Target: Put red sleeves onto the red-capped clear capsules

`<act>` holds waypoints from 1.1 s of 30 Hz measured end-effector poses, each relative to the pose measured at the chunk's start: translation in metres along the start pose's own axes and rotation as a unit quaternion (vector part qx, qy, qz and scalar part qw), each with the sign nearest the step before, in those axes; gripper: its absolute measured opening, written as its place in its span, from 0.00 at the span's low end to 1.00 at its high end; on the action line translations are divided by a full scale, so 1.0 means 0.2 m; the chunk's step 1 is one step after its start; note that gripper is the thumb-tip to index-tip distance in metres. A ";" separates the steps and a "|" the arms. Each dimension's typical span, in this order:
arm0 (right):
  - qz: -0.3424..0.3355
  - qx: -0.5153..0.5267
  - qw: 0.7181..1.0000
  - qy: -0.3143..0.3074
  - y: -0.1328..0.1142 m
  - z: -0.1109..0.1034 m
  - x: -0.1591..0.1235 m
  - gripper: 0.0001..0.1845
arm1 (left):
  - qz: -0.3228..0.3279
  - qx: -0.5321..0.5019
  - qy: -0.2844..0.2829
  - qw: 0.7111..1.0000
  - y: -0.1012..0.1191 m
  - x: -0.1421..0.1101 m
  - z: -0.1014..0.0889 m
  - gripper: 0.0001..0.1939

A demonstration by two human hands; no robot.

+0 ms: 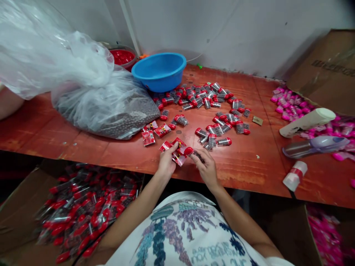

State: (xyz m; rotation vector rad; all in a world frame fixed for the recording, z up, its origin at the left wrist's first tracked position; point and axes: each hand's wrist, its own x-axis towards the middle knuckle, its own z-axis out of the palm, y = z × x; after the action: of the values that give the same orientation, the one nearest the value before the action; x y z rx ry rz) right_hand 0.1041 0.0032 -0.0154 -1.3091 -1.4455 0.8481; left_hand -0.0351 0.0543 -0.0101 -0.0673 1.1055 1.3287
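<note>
Two hands, head view. Left hand [167,161]: thumb and fingers nearly closed, pinching glossy red printed plastic packets [179,158]. Right hand [207,168]: fingers curled round one small clear plastic bottle with rounded red cap [189,151]; long axis four to ten o'clock, cap at ten, just beside the packets. Similar bottles [218,129]: on red-brown table [244,170], about twelve o'clock from right hand.
</note>
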 end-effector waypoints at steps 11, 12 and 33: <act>0.156 0.189 0.969 0.017 -0.01 0.05 -0.01 0.18 | 0.125 0.052 -0.131 0.982 -0.06 -0.15 -0.01 0.13; 0.151 0.189 0.970 0.018 -0.02 0.05 -0.01 0.17 | 0.136 0.054 -0.135 0.980 -0.06 -0.15 -0.01 0.13; 0.114 0.206 0.971 -0.047 -0.04 -0.01 -0.02 0.21 | 0.101 0.152 -0.175 0.967 0.03 -0.19 -0.06 0.16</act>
State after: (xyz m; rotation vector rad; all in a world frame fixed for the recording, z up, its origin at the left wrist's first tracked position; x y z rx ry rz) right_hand 0.1030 -0.0025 -0.0091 -1.1389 -1.1206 1.3012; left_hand -0.0398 0.0206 0.0126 0.5014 1.0160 1.2722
